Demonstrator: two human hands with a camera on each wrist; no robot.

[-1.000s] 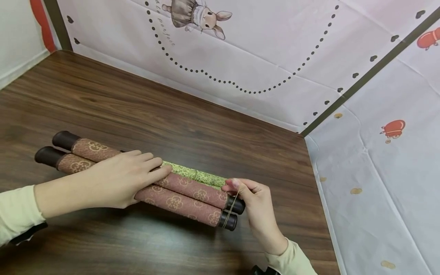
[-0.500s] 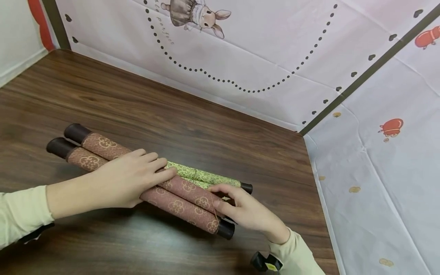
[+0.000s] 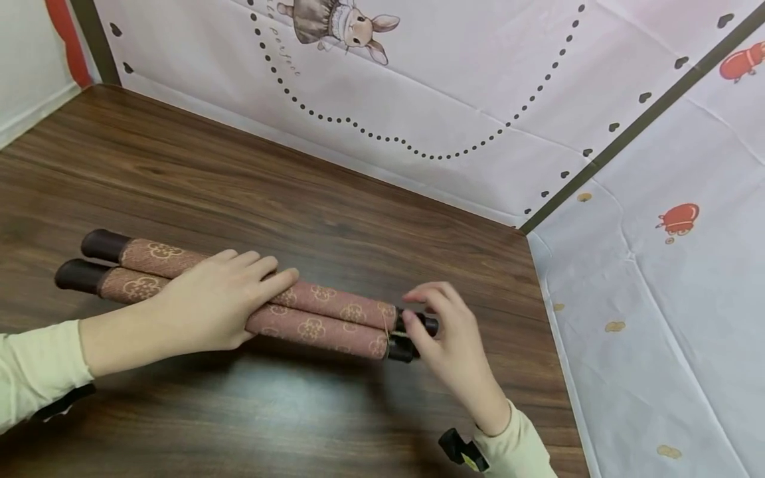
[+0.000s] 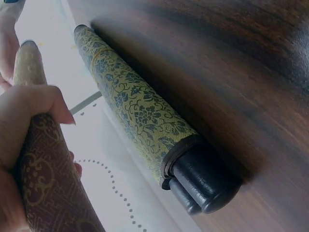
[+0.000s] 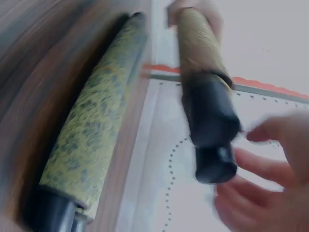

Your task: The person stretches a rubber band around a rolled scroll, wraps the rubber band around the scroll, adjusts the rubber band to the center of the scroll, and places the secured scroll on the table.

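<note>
My left hand point(image 3: 218, 302) grips the middle of a reddish-brown scroll point(image 3: 319, 323), rolled from both ends into two rods with gold flower patterns and black knobs. It is held above the table, as both wrist views show. A thin elastic band point(image 3: 385, 323) sits around its right end. Close by those right knobs point(image 3: 399, 348) is my right hand point(image 3: 460, 342), thumb and fingers spread with nothing between them. A yellow-green scroll with dark floral print point(image 4: 135, 99) lies on the table; in the head view the brown one hides nearly all of it.
The dark wood table point(image 3: 239, 166) is bordered by a pale printed cloth wall point(image 3: 448, 73) at the back and another cloth wall point(image 3: 675, 318) on the right. A black wrist device point(image 3: 463, 451) hangs at the right sleeve.
My right hand first pulled the elastic band at the brown scroll's right end, then let it go and drew back. The brown scroll's right end has risen and now covers the yellow-green scroll.
</note>
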